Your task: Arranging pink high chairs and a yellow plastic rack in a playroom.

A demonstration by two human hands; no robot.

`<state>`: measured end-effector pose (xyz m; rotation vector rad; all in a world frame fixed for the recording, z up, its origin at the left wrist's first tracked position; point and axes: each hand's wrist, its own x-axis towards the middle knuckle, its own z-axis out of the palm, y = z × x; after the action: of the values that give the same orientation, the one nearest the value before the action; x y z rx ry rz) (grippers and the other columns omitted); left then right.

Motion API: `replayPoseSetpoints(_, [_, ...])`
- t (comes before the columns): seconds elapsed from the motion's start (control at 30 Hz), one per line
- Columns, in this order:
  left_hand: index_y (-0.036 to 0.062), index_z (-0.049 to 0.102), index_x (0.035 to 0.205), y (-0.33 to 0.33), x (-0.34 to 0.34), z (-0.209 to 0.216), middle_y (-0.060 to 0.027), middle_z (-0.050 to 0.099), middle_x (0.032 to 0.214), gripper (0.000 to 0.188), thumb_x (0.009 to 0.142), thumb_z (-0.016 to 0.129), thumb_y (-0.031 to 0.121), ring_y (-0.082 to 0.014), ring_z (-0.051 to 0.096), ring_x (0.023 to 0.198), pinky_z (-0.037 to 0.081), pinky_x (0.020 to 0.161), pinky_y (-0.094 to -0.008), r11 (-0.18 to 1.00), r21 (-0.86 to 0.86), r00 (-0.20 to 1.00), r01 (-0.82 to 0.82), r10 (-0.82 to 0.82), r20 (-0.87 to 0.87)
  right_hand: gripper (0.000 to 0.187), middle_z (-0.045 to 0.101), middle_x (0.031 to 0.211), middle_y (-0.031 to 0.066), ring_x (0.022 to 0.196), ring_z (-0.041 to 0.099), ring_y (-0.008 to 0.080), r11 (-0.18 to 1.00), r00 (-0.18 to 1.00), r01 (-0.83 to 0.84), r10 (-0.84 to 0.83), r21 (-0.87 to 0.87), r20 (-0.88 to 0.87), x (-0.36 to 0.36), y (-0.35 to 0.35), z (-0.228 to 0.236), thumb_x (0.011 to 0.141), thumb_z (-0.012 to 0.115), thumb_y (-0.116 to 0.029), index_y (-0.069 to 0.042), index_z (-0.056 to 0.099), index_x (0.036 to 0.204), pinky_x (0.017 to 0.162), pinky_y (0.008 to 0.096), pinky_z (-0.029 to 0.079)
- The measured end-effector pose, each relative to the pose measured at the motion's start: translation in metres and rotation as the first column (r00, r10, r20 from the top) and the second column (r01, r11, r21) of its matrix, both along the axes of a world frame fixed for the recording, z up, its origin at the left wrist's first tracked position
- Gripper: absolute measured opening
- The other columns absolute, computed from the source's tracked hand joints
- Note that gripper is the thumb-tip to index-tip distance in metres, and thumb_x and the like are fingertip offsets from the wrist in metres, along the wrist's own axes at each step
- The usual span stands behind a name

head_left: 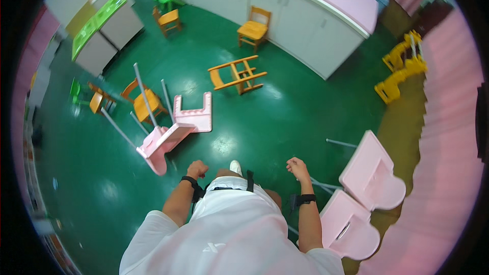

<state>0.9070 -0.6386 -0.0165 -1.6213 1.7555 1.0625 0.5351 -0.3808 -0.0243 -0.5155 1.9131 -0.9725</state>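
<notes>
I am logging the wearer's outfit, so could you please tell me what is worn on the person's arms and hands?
Both forearms are bare. The left hand and right hand wear no gloves. Each wrist carries a black strap, and short white sleeves cover the upper arms.

Single head view, fisheye, looking steeply down over own torso at green floor, room edges bending

Your torso hides your legs except one white shoe. Both fists, left hand and right hand, curl so their fingers' insides stay unseen. The lower pink desk is partly behind your forearm.
</notes>
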Motion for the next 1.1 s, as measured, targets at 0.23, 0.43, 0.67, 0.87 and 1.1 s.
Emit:
replayPoseSetpoints(0.23, [-0.0017, 0.068, 0.064, -0.057, 0.058, -0.024, -0.0137, 0.067, 0.065, 0.029, 0.072, 0.05, 0.019, -0.0249, 0.068, 0.064, 0.054, 0.071, -0.0342, 0.96, -0.103, 0.964, -0.26, 0.251, -0.091, 0.017, 0.063, 0.073, 0.0052, 0.063, 0.058, 0.0112, 0.949, 0.951, -0.307, 0.309, 0.064, -0.017, -0.013, -0.148, 0.004, 0.089, 0.053, -0.015, -0.002, 0.062, 0.091, 0.059, 0.0258, 0.048])
replayPoseSetpoints(0.43, [-0.0063, 0.067, 0.072, -0.054, 0.098, -0.053, -0.0172, 0.067, 0.068, 0.029, 0.075, 0.049, 0.016, -0.0239, 0.068, 0.062, 0.054, 0.058, -0.0337, 0.851, -0.008, 0.847, -0.525, 0.521, -0.103, 0.018, 0.064, 0.076, 0.0064, 0.065, 0.059, 0.0118, 0.825, 0.828, -0.551, 0.559, 0.125, -0.037, -0.015, -0.263, 0.011, 0.088, 0.053, -0.016, -0.002, 0.063, 0.093, 0.06, 0.0263, 0.049])
replayPoseSetpoints(0.67, [-0.0002, 0.068, 0.065, -0.026, 0.111, -0.038, -0.0142, 0.067, 0.066, 0.026, 0.07, 0.05, 0.019, -0.0243, 0.068, 0.062, 0.054, 0.064, -0.0364, 0.648, 0.024, 0.648, -0.761, 0.762, -0.018, 0.016, 0.063, 0.073, 0.0063, 0.064, 0.059, 0.014, 0.667, 0.669, -0.733, 0.742, 0.13, -0.041, -0.017, -0.391, -0.014, 0.087, 0.054, -0.016, -0.001, 0.061, 0.088, 0.061, 0.0277, 0.049])
replayPoseSetpoints(0.87, [-0.0029, 0.066, 0.079, -0.018, 0.137, 0.003, -0.0133, 0.067, 0.069, 0.025, 0.079, 0.052, 0.018, -0.0212, 0.066, 0.058, 0.054, 0.056, -0.0327, 0.272, -0.036, 0.274, -0.962, 0.947, -0.17, 0.017, 0.064, 0.072, 0.0078, 0.065, 0.061, 0.0164, 0.416, 0.413, -0.883, 0.909, 0.215, -0.061, 0.063, -0.501, -0.033, 0.085, 0.054, -0.017, -0.001, 0.059, 0.082, 0.062, 0.0303, 0.049])
replayPoseSetpoints(1.1, [-0.001, 0.062, 0.086, 0.0, 0.221, -0.032, -0.0112, 0.067, 0.071, 0.022, 0.083, 0.053, 0.019, -0.018, 0.065, 0.058, 0.051, 0.049, -0.0297, -0.108, 0.196, -0.162, -0.975, 0.944, -0.288, 0.03, 0.064, 0.096, 0.0254, 0.095, 0.059, 0.0425, -0.096, -0.238, -0.912, 0.916, 0.399, -0.324, 0.193, -0.588, -0.046, 0.079, 0.056, -0.023, 0.0, 0.064, 0.097, 0.084, 0.046, 0.048])
